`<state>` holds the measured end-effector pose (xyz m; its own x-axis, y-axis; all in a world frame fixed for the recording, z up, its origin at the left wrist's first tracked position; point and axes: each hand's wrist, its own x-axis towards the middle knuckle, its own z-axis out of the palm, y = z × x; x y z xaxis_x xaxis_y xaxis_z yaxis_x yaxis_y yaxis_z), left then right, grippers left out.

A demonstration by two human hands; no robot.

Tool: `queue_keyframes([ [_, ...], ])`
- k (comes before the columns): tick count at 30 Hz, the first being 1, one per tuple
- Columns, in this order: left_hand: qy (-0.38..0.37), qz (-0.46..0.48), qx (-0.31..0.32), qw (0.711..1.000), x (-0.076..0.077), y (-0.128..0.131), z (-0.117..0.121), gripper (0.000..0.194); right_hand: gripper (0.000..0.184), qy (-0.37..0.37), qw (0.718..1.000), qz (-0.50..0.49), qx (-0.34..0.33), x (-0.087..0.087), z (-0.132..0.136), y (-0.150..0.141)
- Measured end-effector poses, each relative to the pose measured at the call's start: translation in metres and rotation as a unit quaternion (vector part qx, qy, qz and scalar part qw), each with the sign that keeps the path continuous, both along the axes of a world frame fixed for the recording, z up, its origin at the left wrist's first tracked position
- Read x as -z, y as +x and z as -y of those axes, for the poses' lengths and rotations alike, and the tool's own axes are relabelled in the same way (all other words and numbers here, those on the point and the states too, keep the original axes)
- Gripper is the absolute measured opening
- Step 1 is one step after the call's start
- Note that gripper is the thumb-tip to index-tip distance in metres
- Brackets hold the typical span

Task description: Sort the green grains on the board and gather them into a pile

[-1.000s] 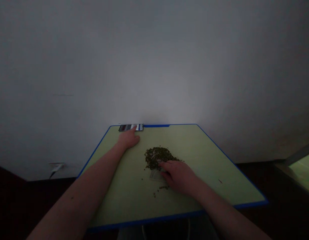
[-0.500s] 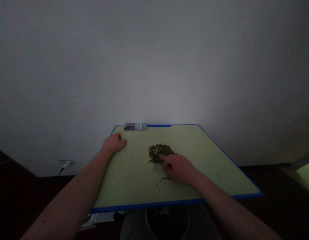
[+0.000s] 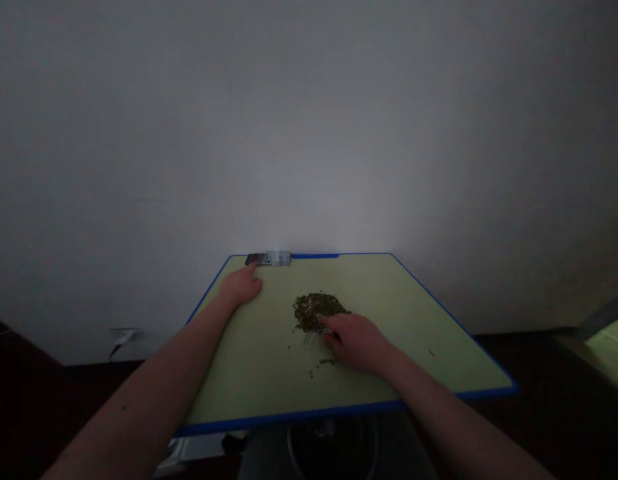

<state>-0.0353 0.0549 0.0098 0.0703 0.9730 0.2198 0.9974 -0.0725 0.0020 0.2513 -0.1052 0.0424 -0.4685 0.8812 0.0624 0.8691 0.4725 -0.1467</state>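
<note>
- the right hand [image 3: 357, 343] lies with fingers stretched forward, tips down on a clear plastic bag [image 3: 313, 341] at the edge of a heap of small green beans [image 3: 319, 312]; whether it pinches the bag, i cannot tell
- the left hand [image 3: 241, 285] rests open and loosely curled, fingertips at a phone [image 3: 259, 259] on the far edge of the desk [image 3: 289, 420]
- stray beans [image 3: 326, 362] lie below the heap
- risk: a quick drag of the bag could scatter beans, and a nudge could tip the phone off the far edge, which sits against the wall
- open desk lies on both sides of the heap, with the most room to the right
</note>
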Motion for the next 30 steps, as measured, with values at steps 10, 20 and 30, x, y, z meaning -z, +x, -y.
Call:
queue_keyframes([
  [10, -0.072, -0.061, 0.048, 0.994, -0.001, 0.011, -0.047, 0.058, 0.036, 0.012, 1.000, -0.017, -0.007, 0.005, -0.004, 0.001],
  [20, -0.020, 0.003, 0.014, 1.000, 0.001, 0.002, -0.029, 0.067, 0.038, 0.006, 1.000, -0.012, -0.003, 0.003, -0.002, 0.002],
  [30, -0.035, 0.011, -0.034, 0.999, -0.002, -0.016, 0.006, 0.057, 0.032, 0.027, 0.999, 0.024, -0.025, -0.002, -0.008, -0.010],
])
